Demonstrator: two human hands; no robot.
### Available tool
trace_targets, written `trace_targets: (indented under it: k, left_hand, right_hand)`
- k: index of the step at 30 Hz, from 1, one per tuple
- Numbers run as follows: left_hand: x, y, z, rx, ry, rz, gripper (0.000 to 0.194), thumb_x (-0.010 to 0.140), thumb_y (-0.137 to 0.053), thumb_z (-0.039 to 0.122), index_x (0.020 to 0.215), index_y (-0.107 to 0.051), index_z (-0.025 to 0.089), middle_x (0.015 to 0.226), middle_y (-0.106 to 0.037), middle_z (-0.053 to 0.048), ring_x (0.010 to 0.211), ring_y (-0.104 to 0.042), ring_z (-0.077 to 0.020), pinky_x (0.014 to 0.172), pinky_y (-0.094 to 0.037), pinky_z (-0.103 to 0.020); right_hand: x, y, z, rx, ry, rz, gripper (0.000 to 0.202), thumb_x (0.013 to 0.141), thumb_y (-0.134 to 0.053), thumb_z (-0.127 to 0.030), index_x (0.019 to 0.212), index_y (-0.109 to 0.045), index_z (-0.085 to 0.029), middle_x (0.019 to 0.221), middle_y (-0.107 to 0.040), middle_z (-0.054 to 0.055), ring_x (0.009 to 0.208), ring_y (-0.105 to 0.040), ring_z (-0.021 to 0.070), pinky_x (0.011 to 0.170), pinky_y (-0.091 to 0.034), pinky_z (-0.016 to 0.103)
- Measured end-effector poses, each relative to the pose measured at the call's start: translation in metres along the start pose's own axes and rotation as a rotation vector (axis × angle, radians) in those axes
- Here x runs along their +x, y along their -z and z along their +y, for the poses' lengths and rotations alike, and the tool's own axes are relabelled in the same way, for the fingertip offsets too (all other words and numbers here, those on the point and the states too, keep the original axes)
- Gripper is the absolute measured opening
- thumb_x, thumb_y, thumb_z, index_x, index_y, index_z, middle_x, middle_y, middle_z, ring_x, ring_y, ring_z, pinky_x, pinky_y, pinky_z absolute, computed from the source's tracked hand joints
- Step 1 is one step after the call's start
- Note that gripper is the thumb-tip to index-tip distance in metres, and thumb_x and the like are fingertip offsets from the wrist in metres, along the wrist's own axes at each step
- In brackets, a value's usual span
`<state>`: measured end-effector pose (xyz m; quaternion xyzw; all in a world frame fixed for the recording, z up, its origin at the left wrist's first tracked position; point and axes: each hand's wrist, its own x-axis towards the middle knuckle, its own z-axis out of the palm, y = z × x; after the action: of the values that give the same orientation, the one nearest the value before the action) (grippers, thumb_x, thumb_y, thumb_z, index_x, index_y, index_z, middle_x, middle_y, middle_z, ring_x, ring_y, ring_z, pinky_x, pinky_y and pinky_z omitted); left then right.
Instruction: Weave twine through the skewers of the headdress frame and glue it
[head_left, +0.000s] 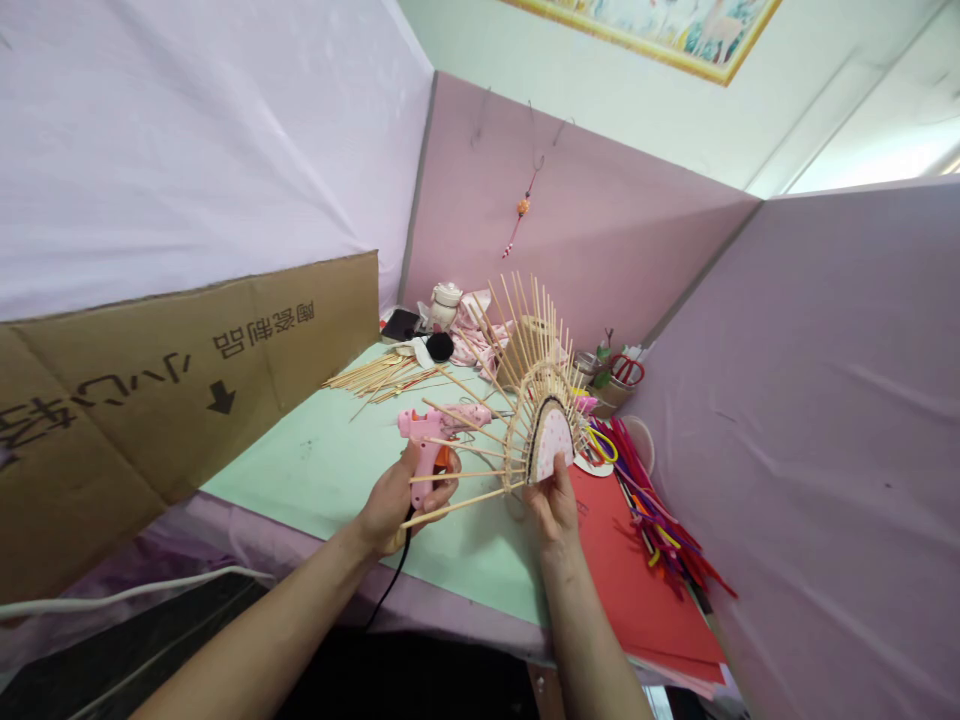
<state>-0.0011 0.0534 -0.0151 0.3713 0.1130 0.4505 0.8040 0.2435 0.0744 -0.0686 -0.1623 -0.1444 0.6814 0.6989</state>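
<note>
My left hand (pixel 401 495) is wrapped round the handle of a pink glue gun (pixel 426 440), whose nozzle points right, behind some of the sticks. A black cord hangs down from the gun. My right hand (pixel 553 505) grips the lower edge of a fan-shaped craft (pixel 553 440), thumb on its pale, pink-spotted half-round centre. Thin wooden sticks radiate from the craft's braided rim upward and to the left. The lowest sticks pass in front of the gun and my left hand.
Loose wooden sticks (pixel 382 375) lie at the back left, near a white jar (pixel 445 305). Red sheets (pixel 637 570) and colourful pipe cleaners (pixel 660 510) are on the right. Red-handled scissors (pixel 628 370) stand in a holder. Cardboard (pixel 187 390) borders the left side.
</note>
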Motion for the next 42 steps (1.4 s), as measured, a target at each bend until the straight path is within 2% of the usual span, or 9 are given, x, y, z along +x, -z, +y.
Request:
trace_targets:
  k: [10,14,22,26,32,39,42]
  left_hand:
    - [0.002,-0.001,-0.001,-0.01,0.007,0.019,0.058,0.084,-0.042,0.067,0.084,-0.056,0.011,0.049,-0.037,0.006,0.035,-0.02,-0.0017,0.035,-0.016,-0.016]
    - [0.003,0.0,-0.001,-0.006,0.017,0.017,0.058,0.085,-0.038,0.067,0.084,-0.056,0.012,0.048,-0.037,0.006,0.035,-0.02,-0.0013,0.035,-0.015,-0.015]
    - [0.005,0.0,-0.002,-0.019,0.013,-0.026,0.055,0.087,-0.037,0.065,0.081,-0.054,0.013,0.05,-0.037,0.005,0.036,-0.02,-0.0016,0.034,-0.016,-0.014]
    - [0.004,-0.003,0.0,-0.037,0.002,-0.02,0.051,0.087,-0.039,0.063,0.078,-0.052,0.015,0.054,-0.037,0.005,0.038,-0.02,-0.0018,0.035,-0.019,-0.014]
    - [0.005,-0.004,0.0,-0.054,-0.008,-0.023,0.05,0.088,-0.038,0.061,0.077,-0.052,0.015,0.056,-0.037,0.005,0.039,-0.02,-0.0023,0.035,-0.019,-0.014]
    - [0.004,-0.004,-0.001,-0.038,0.014,0.008,0.056,0.088,-0.035,0.064,0.08,-0.055,0.013,0.05,-0.037,0.004,0.037,-0.02,-0.0018,0.036,-0.018,-0.014]
    - [0.007,-0.009,0.002,-0.052,0.004,0.034,0.052,0.087,-0.042,0.062,0.075,-0.054,0.012,0.048,-0.034,0.005,0.038,-0.019,-0.0017,0.037,-0.018,-0.014]
  right_hand:
    - [0.0,0.001,0.0,-0.065,0.008,-0.055,0.029,0.085,-0.062,-0.025,0.114,-0.061,-0.021,0.105,-0.074,0.002,0.104,-0.067,0.013,0.093,-0.053,0.03]
    - [0.0,0.001,0.0,-0.062,-0.001,-0.04,0.028,0.086,-0.061,-0.025,0.114,-0.06,-0.02,0.108,-0.073,0.003,0.104,-0.067,0.0133,0.092,-0.053,0.032]
    - [0.0,0.003,0.0,-0.081,0.011,-0.061,0.031,0.084,-0.064,-0.025,0.114,-0.06,-0.022,0.106,-0.074,0.0,0.101,-0.068,0.0107,0.09,-0.054,0.026]
    - [-0.001,0.002,0.0,-0.032,0.02,-0.017,0.028,0.085,-0.063,-0.023,0.112,-0.062,-0.021,0.106,-0.074,0.002,0.099,-0.069,0.0122,0.09,-0.055,0.027]
    - [-0.002,-0.001,0.001,-0.039,0.015,0.017,0.025,0.087,-0.059,-0.024,0.112,-0.062,-0.023,0.103,-0.075,0.0,0.096,-0.07,0.0098,0.089,-0.054,0.025]
    - [-0.001,-0.001,0.001,-0.048,0.023,0.014,0.034,0.082,-0.066,-0.024,0.116,-0.06,-0.024,0.101,-0.075,0.0,0.099,-0.069,0.0112,0.09,-0.054,0.026]
    - [-0.002,-0.001,0.001,-0.007,0.002,-0.004,0.037,0.084,-0.064,-0.021,0.12,-0.058,-0.023,0.105,-0.074,0.001,0.1,-0.069,0.0118,0.089,-0.055,0.026]
